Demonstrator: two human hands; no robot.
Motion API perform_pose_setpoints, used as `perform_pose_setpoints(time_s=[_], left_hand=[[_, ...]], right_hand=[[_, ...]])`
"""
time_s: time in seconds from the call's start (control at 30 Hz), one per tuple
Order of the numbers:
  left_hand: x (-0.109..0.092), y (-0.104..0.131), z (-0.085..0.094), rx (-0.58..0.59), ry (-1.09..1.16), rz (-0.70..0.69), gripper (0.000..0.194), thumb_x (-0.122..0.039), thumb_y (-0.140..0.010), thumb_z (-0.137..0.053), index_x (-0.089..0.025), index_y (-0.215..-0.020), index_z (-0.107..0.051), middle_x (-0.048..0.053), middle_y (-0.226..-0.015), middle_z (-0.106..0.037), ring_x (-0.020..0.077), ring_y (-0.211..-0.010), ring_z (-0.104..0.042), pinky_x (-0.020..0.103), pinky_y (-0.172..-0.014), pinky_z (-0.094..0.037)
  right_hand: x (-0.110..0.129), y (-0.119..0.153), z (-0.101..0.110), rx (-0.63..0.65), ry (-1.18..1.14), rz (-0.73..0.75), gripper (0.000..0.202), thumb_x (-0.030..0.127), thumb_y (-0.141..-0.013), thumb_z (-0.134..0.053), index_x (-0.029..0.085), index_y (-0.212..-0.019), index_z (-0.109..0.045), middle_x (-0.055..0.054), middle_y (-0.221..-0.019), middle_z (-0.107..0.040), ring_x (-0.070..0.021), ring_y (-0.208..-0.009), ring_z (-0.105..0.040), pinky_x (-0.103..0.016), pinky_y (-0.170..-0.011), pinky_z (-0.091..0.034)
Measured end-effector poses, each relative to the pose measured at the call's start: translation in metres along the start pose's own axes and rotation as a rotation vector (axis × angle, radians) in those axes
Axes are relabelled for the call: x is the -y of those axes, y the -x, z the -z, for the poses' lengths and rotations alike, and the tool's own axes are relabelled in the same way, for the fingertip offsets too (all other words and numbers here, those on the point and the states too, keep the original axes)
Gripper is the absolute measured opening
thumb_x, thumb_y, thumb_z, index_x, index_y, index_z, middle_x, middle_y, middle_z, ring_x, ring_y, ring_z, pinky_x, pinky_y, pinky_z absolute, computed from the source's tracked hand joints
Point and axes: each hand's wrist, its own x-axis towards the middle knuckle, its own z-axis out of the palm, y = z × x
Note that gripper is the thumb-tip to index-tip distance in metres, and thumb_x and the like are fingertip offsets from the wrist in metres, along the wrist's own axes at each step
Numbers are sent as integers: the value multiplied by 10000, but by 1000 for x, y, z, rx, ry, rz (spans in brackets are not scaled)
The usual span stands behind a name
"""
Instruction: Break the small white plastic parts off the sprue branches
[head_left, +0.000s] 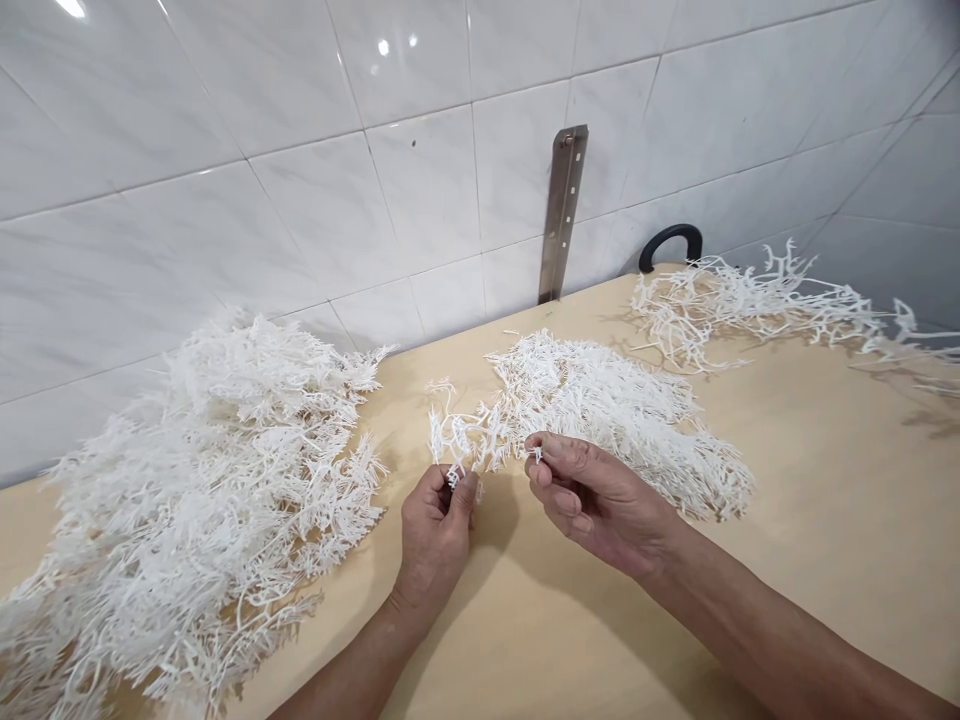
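Tabletop (840, 510) beneath, white sprigs (457, 432) jut forward from the left hand (436, 530).

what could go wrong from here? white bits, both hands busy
1. The tiny bit at the right hand's fingertips could slip and be hard to spot against the equally white middle pile.
2. The sprig in the left hand has thin branches close to that pile in view; they might snag.
3. The right strands, near the table's back edge, could slide off if knocked.
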Motion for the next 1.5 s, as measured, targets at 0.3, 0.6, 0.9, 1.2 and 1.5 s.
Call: perform_pose_setpoints(time_s=[0.3,0.6,0.9,1.2,1.5], left_hand=[[-5,1,-1,-18,22,22,409,-518,-819,-659,-194,-656,-471,-54,-539,-423,92,-500,-381,212,-485,-313],[4,-1,0,-8,38,17,399,-521,-824,-657,-190,-677,-490,-53,-540,-429,88,-497,-373,204,-474,-301],[-2,-1,0,-9,32,11,409,-519,-820,-655,-193,-656,-469,-55,-526,-417,91,-493,-378,207,-480,-317],[-1,0,1,-8,4,25,414,-531,-821,-649,-187,-662,-482,-55,-540,-416,90,-508,-378,203,-491,-320],[-1,-2,1,-6,13,15,386,-498,-825,-656,-186,-662,-498,-54,-527,-426,91,-500,-387,204,-489,-325]], right_hand=[[3,7,-2,171,-10,22,212,338,-787,-788,187,-849,-652,55,-622,-582,-21,-384,-328,-127,-332,-320],[-1,7,1,184,-23,8,238,359,-770,-795,194,-812,-628,55,-607,-569,-26,-363,-313,-125,-311,-306],[1,7,-1,238,-64,17,205,327,-791,-788,176,-838,-658,47,-619,-621,-20,-365,-381,-120,-316,-323],[-1,6,2,265,-37,21,230,345,-800,-783,170,-853,-645,53,-612,-617,-39,-386,-439,-145,-329,-367],[0,7,0,259,-54,7,212,324,-792,-790,168,-841,-656,42,-607,-624,-42,-386,-449,-146,-334,-377]])
